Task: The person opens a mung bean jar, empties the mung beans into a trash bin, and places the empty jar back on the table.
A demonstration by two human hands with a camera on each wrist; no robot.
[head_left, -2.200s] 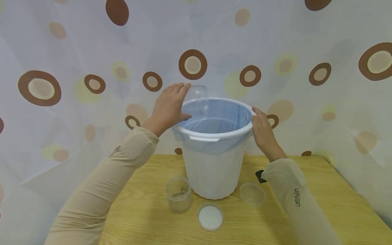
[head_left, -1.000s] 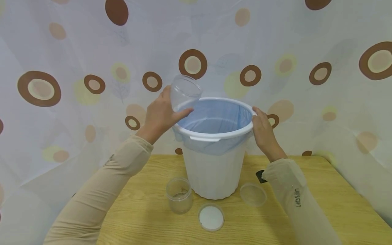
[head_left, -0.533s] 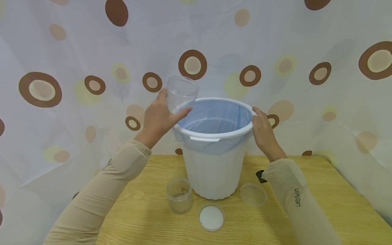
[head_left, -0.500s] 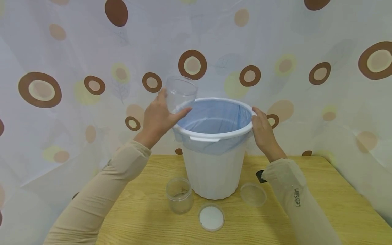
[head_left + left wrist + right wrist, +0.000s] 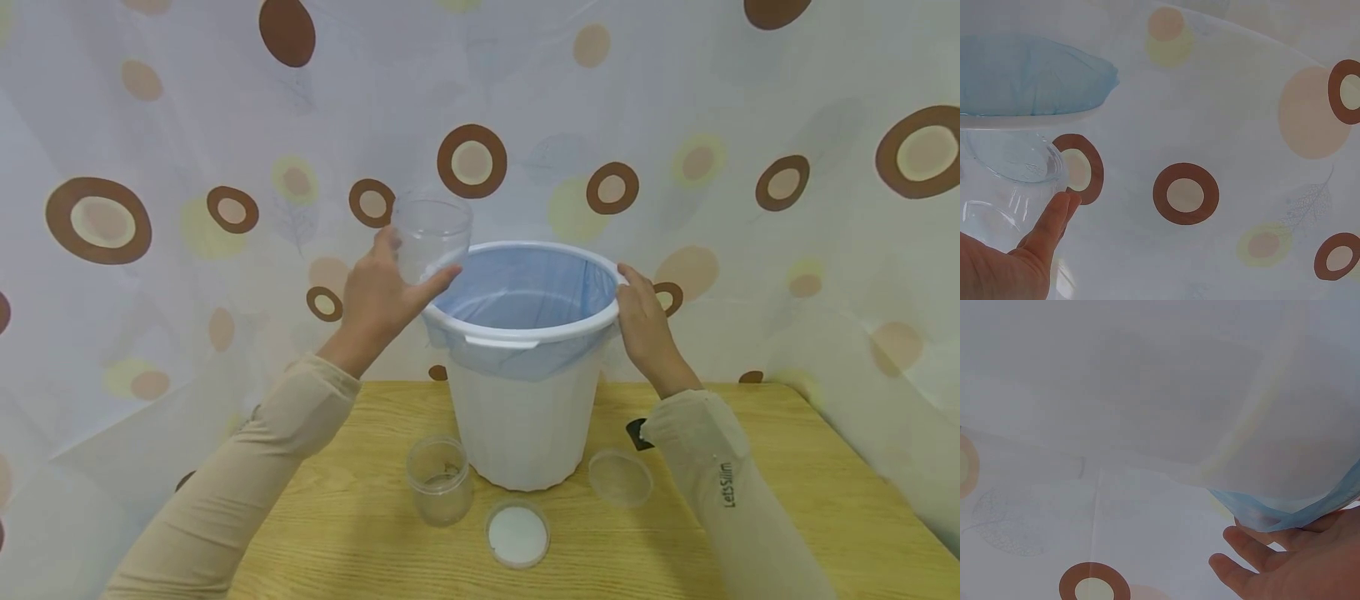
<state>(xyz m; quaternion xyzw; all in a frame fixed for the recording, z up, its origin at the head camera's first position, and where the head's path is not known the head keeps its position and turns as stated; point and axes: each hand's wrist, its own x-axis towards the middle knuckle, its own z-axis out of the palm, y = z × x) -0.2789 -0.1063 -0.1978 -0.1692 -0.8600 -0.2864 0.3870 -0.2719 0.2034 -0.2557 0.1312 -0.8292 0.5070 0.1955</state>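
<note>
My left hand [image 5: 378,292] holds a clear plastic jar [image 5: 438,225] at the left rim of a white trash bin [image 5: 525,417], its thumb stretched along the jar's near side. The jar's mouth faces up with a slight tilt, and see-through walls show no filling. The left wrist view also has this jar [image 5: 1016,169] beside the fingers. My right hand [image 5: 648,333] holds the bin's right rim. In the right wrist view that hand [image 5: 1304,562] lies against the blue liner [image 5: 1272,515], some fingers partly hidden behind it. More blue liner [image 5: 555,283] lines the bin inside and folds over its rim.
On the wooden table [image 5: 360,550], a second clear jar [image 5: 441,492] stands open left of the bin's base. A round lid with a white disc [image 5: 517,535] lies in front, and a clear lid [image 5: 621,477] lies right. Behind hangs a patterned curtain [image 5: 525,83].
The jar in my left hand was tipped sideways over the bin; it has turned mouth up and moved left, out over the rim. My right hand has stayed on the rim.
</note>
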